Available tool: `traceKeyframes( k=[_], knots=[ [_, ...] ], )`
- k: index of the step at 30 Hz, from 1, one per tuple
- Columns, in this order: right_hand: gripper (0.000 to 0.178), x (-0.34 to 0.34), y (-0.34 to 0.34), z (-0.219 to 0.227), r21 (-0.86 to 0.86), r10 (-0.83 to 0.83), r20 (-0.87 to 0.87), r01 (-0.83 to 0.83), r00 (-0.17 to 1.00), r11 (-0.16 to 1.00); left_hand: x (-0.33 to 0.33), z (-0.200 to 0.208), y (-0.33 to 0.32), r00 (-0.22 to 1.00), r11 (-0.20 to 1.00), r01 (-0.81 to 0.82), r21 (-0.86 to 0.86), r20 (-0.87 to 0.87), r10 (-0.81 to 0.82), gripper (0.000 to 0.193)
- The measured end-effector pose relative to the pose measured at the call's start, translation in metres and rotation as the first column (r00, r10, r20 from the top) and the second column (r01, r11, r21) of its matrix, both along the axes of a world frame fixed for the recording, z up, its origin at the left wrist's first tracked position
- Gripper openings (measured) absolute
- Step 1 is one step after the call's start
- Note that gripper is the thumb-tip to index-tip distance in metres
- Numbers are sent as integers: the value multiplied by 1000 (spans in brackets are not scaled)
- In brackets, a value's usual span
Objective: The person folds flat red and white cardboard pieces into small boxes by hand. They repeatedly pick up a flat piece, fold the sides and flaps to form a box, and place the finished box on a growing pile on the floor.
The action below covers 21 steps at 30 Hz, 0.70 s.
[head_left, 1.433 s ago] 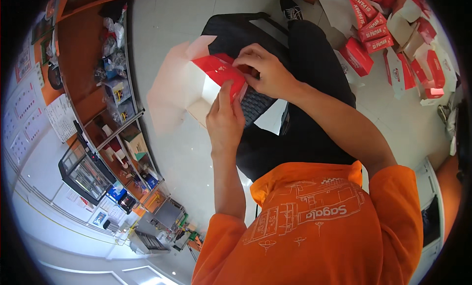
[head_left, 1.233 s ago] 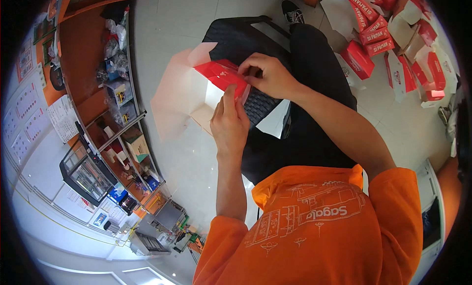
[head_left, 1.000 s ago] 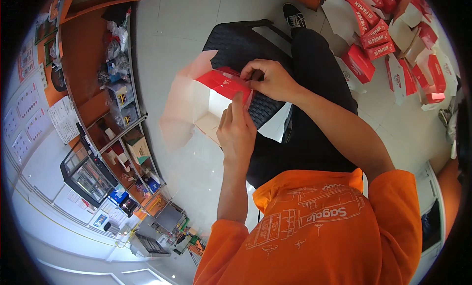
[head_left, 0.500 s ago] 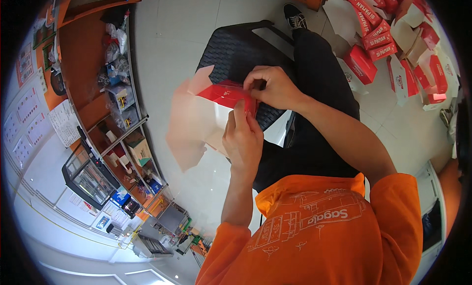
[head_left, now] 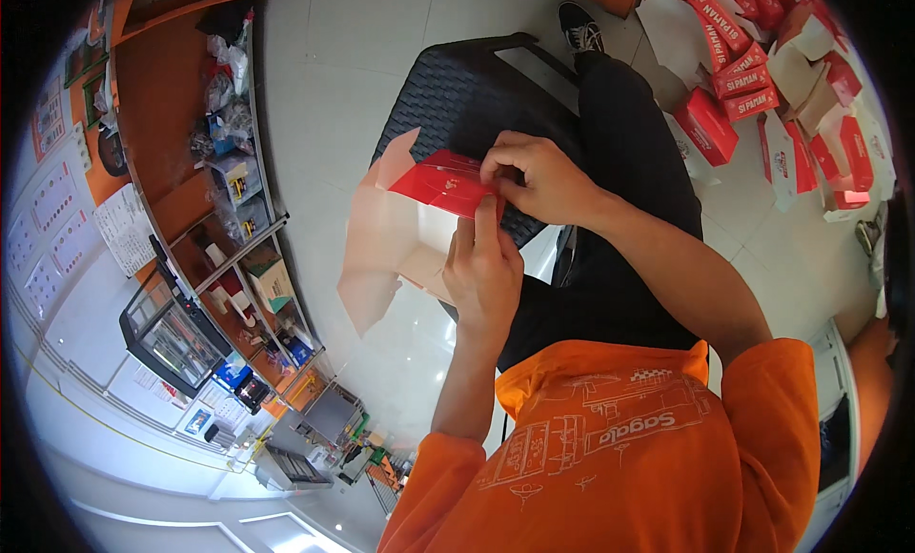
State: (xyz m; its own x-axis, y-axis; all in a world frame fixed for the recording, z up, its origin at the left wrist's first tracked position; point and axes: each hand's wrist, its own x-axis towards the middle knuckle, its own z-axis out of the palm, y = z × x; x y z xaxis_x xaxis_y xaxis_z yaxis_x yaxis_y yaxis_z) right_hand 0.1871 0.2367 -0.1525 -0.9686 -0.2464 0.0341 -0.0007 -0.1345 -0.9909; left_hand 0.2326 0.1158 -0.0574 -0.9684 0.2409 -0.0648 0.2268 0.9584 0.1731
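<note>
A partly folded cardboard box [head_left: 442,179], red outside and pale inside, is held between my two hands over a black woven-top stool [head_left: 438,100]. Its wide pale flap [head_left: 372,253] spreads out to the left, unfolded. My right hand [head_left: 538,176] pinches the box's right corner with bent fingers and thumb. Just below, my left hand [head_left: 484,272] grips the same corner from the near side, its fingertips pressed on the red board. The fingers partly hide the corner itself.
Several red-and-white boxes [head_left: 707,126] lie heaped on the tiled floor at the far right, some folded, some open. A shelf rack [head_left: 255,162] with bagged items runs along the left. My leg [head_left: 634,153] in black trousers extends beside the stool.
The box has tilted so its red panel shows broader and flatter. Both hands have shifted slightly right and toward me, keeping hold of the corner.
</note>
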Motion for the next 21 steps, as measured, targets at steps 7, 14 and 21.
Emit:
traceKeyframes(
  k=[7, 14, 21],
  knots=[
    [23, 3, 2, 5, 51, -22, -26, 23, 999, 998, 4, 4, 0, 999, 997, 45, -56, 23, -44, 36],
    [20, 4, 2, 11, 107, -36, 22, 34, 999, 994, 12, 0, -3, 998, 994, 57, -93, 4, -56, 39],
    [20, 7, -1, 11, 117, -49, -20, 51, 999, 992, 5, 0, -3, 997, 1000, -21, -23, 75, 23, 31]
  ],
)
